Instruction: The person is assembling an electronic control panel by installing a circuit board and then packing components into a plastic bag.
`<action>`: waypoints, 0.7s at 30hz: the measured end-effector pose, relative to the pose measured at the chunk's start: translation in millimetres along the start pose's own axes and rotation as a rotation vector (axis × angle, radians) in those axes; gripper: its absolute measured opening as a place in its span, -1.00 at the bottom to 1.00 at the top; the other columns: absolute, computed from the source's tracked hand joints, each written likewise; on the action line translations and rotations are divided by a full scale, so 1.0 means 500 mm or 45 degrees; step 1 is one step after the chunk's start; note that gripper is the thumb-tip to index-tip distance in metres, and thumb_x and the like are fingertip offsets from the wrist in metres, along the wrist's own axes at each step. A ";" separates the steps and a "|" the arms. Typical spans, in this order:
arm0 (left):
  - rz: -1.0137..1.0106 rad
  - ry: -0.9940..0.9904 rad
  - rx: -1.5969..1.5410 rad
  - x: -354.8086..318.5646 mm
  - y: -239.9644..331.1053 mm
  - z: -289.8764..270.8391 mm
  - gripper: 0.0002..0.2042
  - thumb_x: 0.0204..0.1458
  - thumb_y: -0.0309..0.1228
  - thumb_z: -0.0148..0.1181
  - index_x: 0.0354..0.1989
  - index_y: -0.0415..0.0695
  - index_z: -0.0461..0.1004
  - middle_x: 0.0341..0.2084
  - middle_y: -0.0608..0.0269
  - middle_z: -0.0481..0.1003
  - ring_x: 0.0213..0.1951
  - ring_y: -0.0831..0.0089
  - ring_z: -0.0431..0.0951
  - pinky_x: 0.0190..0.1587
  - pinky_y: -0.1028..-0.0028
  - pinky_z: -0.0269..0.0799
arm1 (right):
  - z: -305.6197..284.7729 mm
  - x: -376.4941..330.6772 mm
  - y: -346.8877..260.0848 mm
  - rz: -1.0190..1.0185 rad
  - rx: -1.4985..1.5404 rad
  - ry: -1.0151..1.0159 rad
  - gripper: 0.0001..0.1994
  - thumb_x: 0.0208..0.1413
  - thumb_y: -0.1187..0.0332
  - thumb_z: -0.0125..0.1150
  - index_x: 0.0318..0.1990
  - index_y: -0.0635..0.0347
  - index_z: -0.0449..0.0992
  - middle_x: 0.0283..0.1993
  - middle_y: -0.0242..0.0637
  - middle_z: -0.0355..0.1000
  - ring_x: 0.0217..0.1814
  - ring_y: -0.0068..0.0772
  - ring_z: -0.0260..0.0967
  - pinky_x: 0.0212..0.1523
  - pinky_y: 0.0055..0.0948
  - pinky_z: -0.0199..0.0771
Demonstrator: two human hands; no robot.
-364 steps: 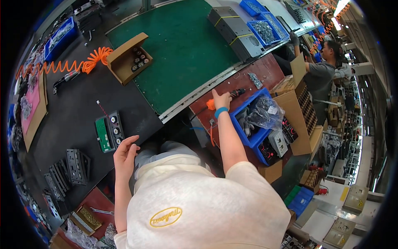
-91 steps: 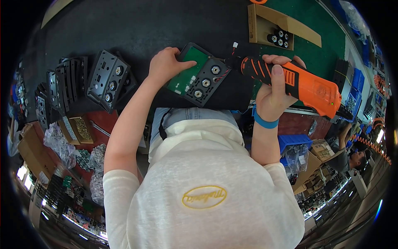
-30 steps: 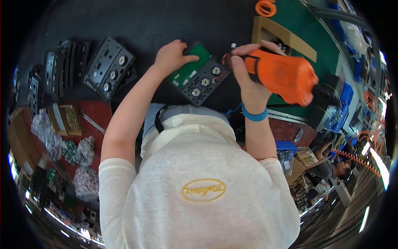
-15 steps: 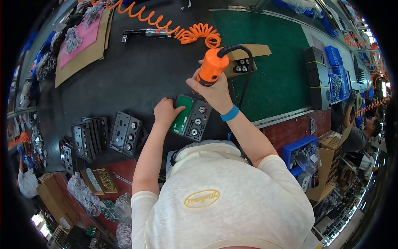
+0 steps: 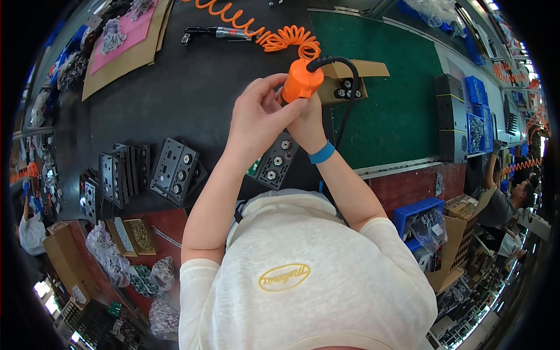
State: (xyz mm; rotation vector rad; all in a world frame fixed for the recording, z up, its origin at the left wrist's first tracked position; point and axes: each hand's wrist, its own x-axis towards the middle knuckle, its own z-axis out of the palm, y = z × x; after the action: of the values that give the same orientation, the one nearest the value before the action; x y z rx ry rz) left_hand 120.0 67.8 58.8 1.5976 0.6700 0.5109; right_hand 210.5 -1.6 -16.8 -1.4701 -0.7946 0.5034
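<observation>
The left hand (image 5: 256, 119) has left the black panel (image 5: 277, 166) to join the right hand (image 5: 309, 121); both close around the orange electric screwdriver (image 5: 301, 80). The panel, partly hidden, lies at the table's (image 5: 192, 99) near edge, so work apparently turns to the tool, the panel unheld.

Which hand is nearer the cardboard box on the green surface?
Right. The right hand, holding the orange tool, is left of and below the box in the picture; the left hand is farther left, at the tool's left side.
</observation>
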 end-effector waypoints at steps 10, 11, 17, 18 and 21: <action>-0.251 -0.163 -0.094 -0.009 -0.058 -0.067 -0.59 -0.06 -0.28 0.26 -0.05 -0.24 0.43 -0.60 0.56 0.22 -0.52 0.78 0.21 -0.45 0.71 0.21 | -0.004 -0.033 -0.031 0.035 0.242 -0.007 -0.59 -0.16 0.60 0.29 -0.14 0.22 0.25 -0.39 -0.41 0.37 -0.38 -0.61 0.36 -0.37 -0.61 0.41; -0.325 -0.043 0.069 -0.002 -0.105 -0.089 -0.59 -0.03 -0.18 0.19 -0.11 -0.24 0.46 -0.53 0.36 0.37 -0.42 0.57 0.38 -0.34 0.55 0.30 | -0.004 -0.034 -0.043 0.022 0.189 -0.007 -0.56 -0.16 0.62 0.27 -0.10 0.26 0.24 -0.40 -0.40 0.38 -0.38 -0.61 0.36 -0.35 -0.60 0.42; -0.508 -0.046 1.165 -0.064 -0.391 -0.137 -0.49 0.03 0.06 -0.05 -0.35 -0.20 0.56 -0.40 -0.01 0.51 -0.25 0.10 0.51 -0.19 0.25 0.41 | 0.003 -0.051 -0.038 -0.146 -0.038 -0.021 -0.63 -0.14 0.60 0.28 -0.15 0.26 0.31 -0.44 -0.41 0.37 -0.39 -0.59 0.35 -0.23 -0.56 0.37; -0.523 -0.047 1.154 -0.070 -0.406 -0.133 -0.49 0.03 0.06 -0.05 -0.35 -0.20 0.56 -0.40 -0.01 0.51 -0.25 0.10 0.51 -0.19 0.25 0.41 | 0.006 -0.055 -0.038 -0.134 -0.043 -0.033 -0.63 -0.14 0.60 0.28 -0.15 0.26 0.31 -0.44 -0.41 0.37 -0.39 -0.59 0.35 -0.23 -0.56 0.37; -0.498 -0.238 1.104 -0.063 -0.378 -0.113 -0.45 -0.06 0.15 0.01 -0.46 -0.20 0.55 -0.42 0.08 0.48 -0.31 0.18 0.51 -0.24 0.32 0.42 | 0.004 -0.065 -0.035 -0.082 0.049 0.017 -0.52 -0.15 0.64 0.27 -0.05 0.23 0.21 -0.39 -0.36 0.39 -0.35 -0.57 0.36 -0.22 -0.54 0.40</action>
State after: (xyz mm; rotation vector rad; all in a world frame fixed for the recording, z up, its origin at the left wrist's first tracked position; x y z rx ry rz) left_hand 34.4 99.7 -118.8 2.1952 1.1149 -0.2719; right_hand 184.5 -25.3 -5.0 -1.4069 -0.8150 0.4570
